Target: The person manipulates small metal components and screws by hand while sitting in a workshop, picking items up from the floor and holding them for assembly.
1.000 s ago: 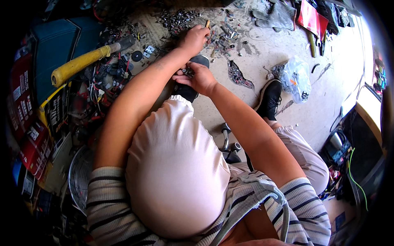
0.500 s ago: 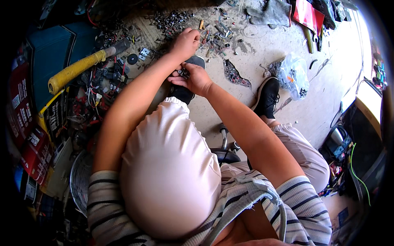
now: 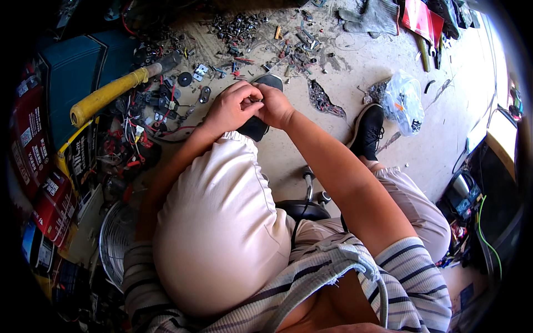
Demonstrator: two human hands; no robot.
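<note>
A person in pale, satiny trousers and a striped grey-and-white knit top bends over a worn, pale concrete floor (image 3: 333,141), the raised left knee (image 3: 211,250) hiding part of it. At left stands a boxy, dark teal case (image 3: 75,72) with black seams, its contents out of sight, and beside it a dark red printed carton (image 3: 28,144), partly lost in the lens's black rim. A round silver wire guard (image 3: 114,244) is partly covered by the left sleeve, while a long yellow-handled tool with a grey end (image 3: 114,94) lies slanted across tangled wires and dark parts. Just beside the black laced right shoe (image 3: 367,130) sits a clear, crumpled plastic bag (image 3: 404,105); something orange and some dark bits show through it, too blurred to name. Above the black left shoe (image 3: 269,81), whose middle they cover, the bare left hand (image 3: 230,107) and bare right hand (image 3: 275,105) meet, fingers bent inward, fingertips close together and overlapping; whether they pinch anything cannot be told, and any small piece between them is hidden. Near them, beyond the shoe's toe, small dark metal parts (image 3: 239,26) lie heaped on the floor, too fine to tell apart, with a flat black disc (image 3: 185,79) to their left
</note>
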